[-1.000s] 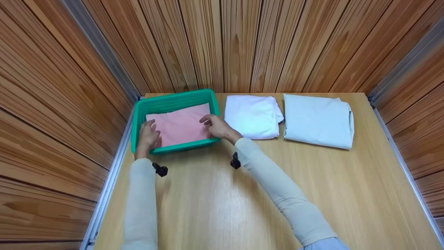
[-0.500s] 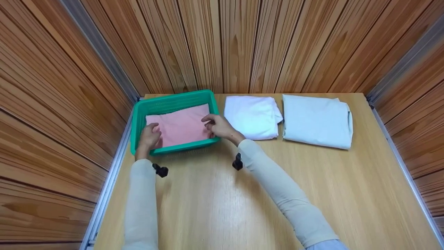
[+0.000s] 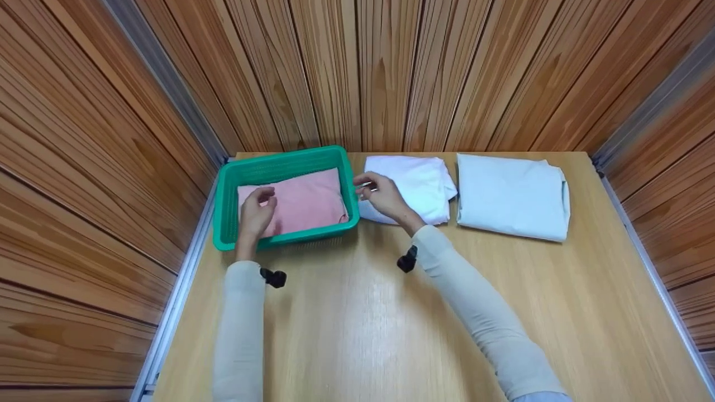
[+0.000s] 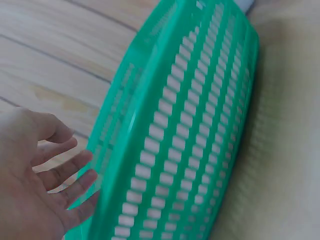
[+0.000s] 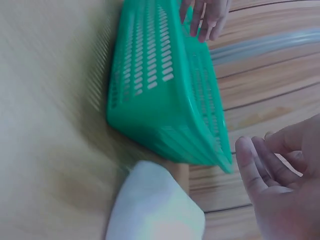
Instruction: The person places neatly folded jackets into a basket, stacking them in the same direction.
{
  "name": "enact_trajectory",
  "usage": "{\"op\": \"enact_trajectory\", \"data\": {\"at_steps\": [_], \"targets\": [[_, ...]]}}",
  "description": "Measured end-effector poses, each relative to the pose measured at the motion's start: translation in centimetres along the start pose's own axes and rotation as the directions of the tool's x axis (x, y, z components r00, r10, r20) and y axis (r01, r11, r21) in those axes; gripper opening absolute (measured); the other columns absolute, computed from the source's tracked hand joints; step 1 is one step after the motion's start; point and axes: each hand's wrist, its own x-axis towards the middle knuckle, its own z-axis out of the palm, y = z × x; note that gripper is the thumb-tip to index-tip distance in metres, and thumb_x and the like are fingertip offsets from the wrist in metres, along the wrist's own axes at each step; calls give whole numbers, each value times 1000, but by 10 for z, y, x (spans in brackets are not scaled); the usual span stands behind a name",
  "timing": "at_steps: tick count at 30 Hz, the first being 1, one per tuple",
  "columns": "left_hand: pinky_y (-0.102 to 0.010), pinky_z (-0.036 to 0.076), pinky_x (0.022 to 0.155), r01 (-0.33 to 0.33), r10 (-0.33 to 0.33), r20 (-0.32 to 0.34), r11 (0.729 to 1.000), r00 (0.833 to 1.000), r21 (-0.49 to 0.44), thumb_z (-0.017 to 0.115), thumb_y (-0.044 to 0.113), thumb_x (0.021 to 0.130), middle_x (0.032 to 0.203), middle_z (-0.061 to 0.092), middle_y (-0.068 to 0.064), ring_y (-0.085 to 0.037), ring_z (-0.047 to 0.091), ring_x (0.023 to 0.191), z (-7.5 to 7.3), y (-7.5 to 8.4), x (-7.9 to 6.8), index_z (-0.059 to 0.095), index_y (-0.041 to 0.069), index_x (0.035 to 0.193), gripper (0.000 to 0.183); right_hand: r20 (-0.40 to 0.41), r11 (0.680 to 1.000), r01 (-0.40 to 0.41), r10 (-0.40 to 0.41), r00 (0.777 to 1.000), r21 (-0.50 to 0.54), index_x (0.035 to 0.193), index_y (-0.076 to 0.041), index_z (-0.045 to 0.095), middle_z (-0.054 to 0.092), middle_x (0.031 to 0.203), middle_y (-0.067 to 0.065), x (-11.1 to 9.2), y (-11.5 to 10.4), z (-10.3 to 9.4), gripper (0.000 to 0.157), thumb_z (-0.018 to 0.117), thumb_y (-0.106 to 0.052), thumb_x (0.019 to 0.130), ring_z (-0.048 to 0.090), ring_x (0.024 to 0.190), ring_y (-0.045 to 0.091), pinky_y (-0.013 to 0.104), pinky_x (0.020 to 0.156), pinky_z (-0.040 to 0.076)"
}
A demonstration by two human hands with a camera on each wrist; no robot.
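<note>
A folded pink cloth (image 3: 307, 201) lies inside the green plastic basket (image 3: 279, 159) at the table's far left. Over the basket's left part hovers my left hand (image 3: 258, 215), its fingers loosely bent and holding nothing; the left wrist view shows them spread beside the basket rim (image 4: 132, 120). My right hand (image 3: 384, 195) is in the air just right of the basket, in front of a folded white cloth (image 3: 419, 178). In the right wrist view its relaxed fingers (image 5: 265, 165) have nothing between them, and the white cloth (image 5: 155, 205) shows below.
A larger folded pale blue cloth (image 3: 511, 195) lies right of the white one. All stand along the far edge of the wooden table (image 3: 357, 324). Wood-plank walls (image 3: 391, 78) rise behind and at both sides, with metal rails at the corners.
Both hands have moved off the pink cloth. My right hand has gone right, out of the basket, and my left hand has shifted slightly right and up. The cloths stay put.
</note>
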Motion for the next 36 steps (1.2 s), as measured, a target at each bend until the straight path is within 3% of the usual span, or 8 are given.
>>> {"op": "enact_trajectory", "data": {"at_steps": [4, 9, 12, 23, 27, 32, 34, 36], "targets": [[-41, 54, 102, -69, 65, -62, 995, 996, -65, 60, 15, 107, 123, 69, -21, -31, 65, 115, 18, 13, -8, 65, -2, 130, 29, -58, 1000, 0, -1, 998, -15, 134, 2, 65, 66, 134, 25, -7, 2, -20, 32, 47, 3, 107, 69, 118, 39, 38, 97, 62], [-23, 55, 76, -125, 112, -87, 978, 990, -170, 67, 17, 105, 98, 70, -13, -21, 68, 87, 40, 30, -17, 65, 3, 110, 15, -127, 1000, -4, 1, 992, -18, 133, 1, 65, 68, 128, 20, -21, 8, -46, 31, 49, 4, 106, 71, 110, 29, 37, 94, 62], [-20, 56, 70, -157, 142, -83, 965, 986, -210, 70, 17, 104, 92, 70, -12, -20, 69, 80, 52, 41, -22, 68, 3, 106, 13, -158, 1000, -1, -3, 987, -26, 132, 2, 66, 69, 126, 20, -30, 11, -60, 30, 49, 4, 107, 71, 108, 28, 39, 94, 62], [-24, 60, 77, -165, 179, 26, 948, 984, -272, 62, 16, 109, 94, 71, -13, -24, 72, 85, 97, 78, -34, 74, 0, 120, 23, -255, 999, -5, 13, 967, 34, 132, 11, 62, 67, 128, 29, -55, 28, -103, 29, 50, 4, 107, 69, 104, 21, 29, 90, 62], [-25, 60, 74, -149, 170, 58, 951, 984, -271, 62, 15, 109, 101, 72, -10, -31, 72, 91, 113, 87, -38, 72, 6, 127, 23, -282, 999, -17, 29, 959, 44, 134, 11, 60, 66, 130, 28, -63, 32, -114, 30, 49, 3, 108, 68, 105, 21, 27, 91, 60], [-34, 60, 85, -198, 223, 79, 949, 972, -244, 60, 13, 109, 112, 74, -10, -29, 70, 102, 132, 96, -39, 70, 7, 130, 24, -302, 997, -67, 73, 950, 28, 136, 8, 59, 62, 136, 26, -69, 38, -126, 31, 47, 2, 108, 66, 116, 28, 24, 96, 58], [-35, 58, 99, -219, 246, 92, 947, 965, -233, 59, 12, 109, 116, 74, -11, -23, 69, 110, 140, 100, -39, 69, 6, 132, 25, -311, 996, -92, 93, 946, 16, 137, 6, 59, 61, 139, 24, -69, 41, -129, 32, 47, 2, 108, 64, 121, 30, 28, 101, 57], [-38, 58, 102, -222, 254, 119, 948, 960, -229, 59, 11, 109, 119, 72, -11, -23, 67, 113, 147, 103, -38, 67, 6, 135, 27, -322, 993, -114, 110, 940, 6, 139, 6, 58, 59, 141, 24, -69, 44, -132, 33, 47, 1, 108, 63, 126, 33, 35, 107, 55]]}}
